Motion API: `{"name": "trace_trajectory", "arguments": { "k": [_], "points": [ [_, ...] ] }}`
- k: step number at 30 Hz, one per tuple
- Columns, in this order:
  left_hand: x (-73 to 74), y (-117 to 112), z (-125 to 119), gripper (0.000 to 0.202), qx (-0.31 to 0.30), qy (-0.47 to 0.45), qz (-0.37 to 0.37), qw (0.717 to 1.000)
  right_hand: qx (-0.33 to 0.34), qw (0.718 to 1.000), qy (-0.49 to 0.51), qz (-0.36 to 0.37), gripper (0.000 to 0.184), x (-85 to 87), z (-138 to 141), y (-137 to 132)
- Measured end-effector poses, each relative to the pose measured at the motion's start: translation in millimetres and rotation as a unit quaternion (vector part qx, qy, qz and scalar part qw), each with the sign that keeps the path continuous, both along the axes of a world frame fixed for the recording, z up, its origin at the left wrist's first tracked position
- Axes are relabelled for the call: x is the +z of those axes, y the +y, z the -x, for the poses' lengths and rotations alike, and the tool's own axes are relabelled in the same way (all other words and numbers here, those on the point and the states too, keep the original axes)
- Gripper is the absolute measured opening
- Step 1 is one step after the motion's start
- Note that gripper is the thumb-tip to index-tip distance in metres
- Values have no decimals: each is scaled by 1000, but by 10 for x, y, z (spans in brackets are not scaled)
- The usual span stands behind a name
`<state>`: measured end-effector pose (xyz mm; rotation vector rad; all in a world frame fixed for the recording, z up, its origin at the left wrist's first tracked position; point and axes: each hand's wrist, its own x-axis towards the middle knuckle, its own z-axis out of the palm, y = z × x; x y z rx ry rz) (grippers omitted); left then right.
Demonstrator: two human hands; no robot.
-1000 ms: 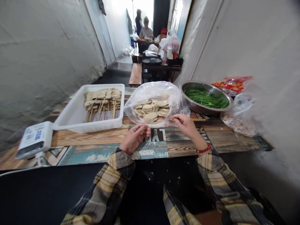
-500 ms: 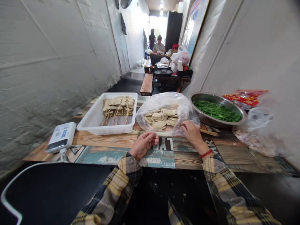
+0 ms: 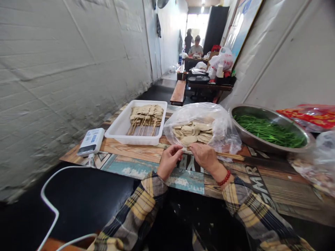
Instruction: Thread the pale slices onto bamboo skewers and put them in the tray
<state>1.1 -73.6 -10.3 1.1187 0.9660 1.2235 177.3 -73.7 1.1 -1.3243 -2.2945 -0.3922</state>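
My left hand (image 3: 170, 161) is closed in a pinch at the front of a clear plastic bag (image 3: 222, 122); whatever lies between its fingertips is too small to make out. Close beside it, my right hand (image 3: 204, 157) pinches what looks like a thin bamboo skewer, mostly hidden by the fingers. Pale, flat oval slices (image 3: 192, 130) are piled in the open mouth of the bag, just beyond both hands. Loose bamboo skewers (image 3: 231, 156) lie on the table to the right of my right hand.
A white plastic tray (image 3: 115, 134) at left holds skewered slices (image 3: 146, 113). Further left sits a white device (image 3: 91, 141) with a cable. On the right stand a steel bowl (image 3: 310, 141) of green stalks and plastic bags. Two people are in the background.
My right hand has moved left from the skewers at the bag's right side to beside my left hand. My left hand's fingers have drawn together. The view has turned a little left.
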Motion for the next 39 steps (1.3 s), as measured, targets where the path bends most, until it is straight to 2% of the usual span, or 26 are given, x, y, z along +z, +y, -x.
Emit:
{"name": "trace_trajectory", "arguments": {
  "k": [4,8,12,18,22,26,32,35,39],
  "points": [
    [5,-32,-41,14,3,91,-74,993,2,1000,10,29,20,-35,-23,-30],
    [19,-66,-55,6,28,180,-155,971,14,999,18,42,21,-40,-25,-37],
    [18,-76,-51,5,40,223,-181,957,40,998,20,54,19,-36,-20,-48],
    [64,-102,-55,11,22,259,-211,942,61,995,24,70,16,-24,-43,-98],
    [89,-124,-71,11,3,263,-195,945,73,993,24,86,16,6,-83,-125],
    [72,-94,-60,11,-11,256,-147,955,89,990,23,104,15,31,-111,-136],
    [81,-63,-6,18,-29,240,-91,966,71,990,27,117,14,95,-176,-100],
    [76,-66,16,22,-13,178,-49,983,42,990,27,135,14,150,-298,-51],
    [51,-25,73,23,64,19,17,998,-13,985,56,165,15,205,-562,31]
  ]
}}
